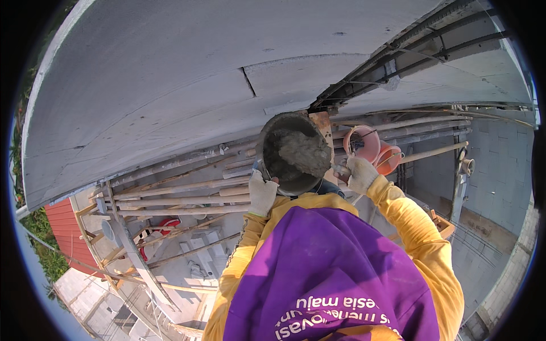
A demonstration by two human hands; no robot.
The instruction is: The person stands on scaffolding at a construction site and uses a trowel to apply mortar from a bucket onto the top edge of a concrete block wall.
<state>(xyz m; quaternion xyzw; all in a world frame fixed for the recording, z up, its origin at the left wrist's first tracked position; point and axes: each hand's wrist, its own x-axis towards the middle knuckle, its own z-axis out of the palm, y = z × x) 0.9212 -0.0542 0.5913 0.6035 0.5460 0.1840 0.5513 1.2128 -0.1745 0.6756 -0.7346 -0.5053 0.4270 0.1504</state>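
Observation:
A dark round bucket (267, 133) of wet grey mortar (304, 152) is in front of my body, close to the wall. My left hand (263, 193), in a whitish work glove, is closed on the bucket's near-left rim. My right hand (362, 174), gloved too, is wrapped round the handle of a trowel (342, 169) at the bucket's right side. A heap of mortar hides the trowel's blade.
A pale block wall (170, 85) rises ahead, with a gap holding steel reinforcing bars (392, 51). Two pinkish-orange buckets (367, 145) (389, 159) sit to the right on scaffold poles (187, 200). Through the poles a lower level shows, with a person in red (168, 226) and pale blocks (205, 250).

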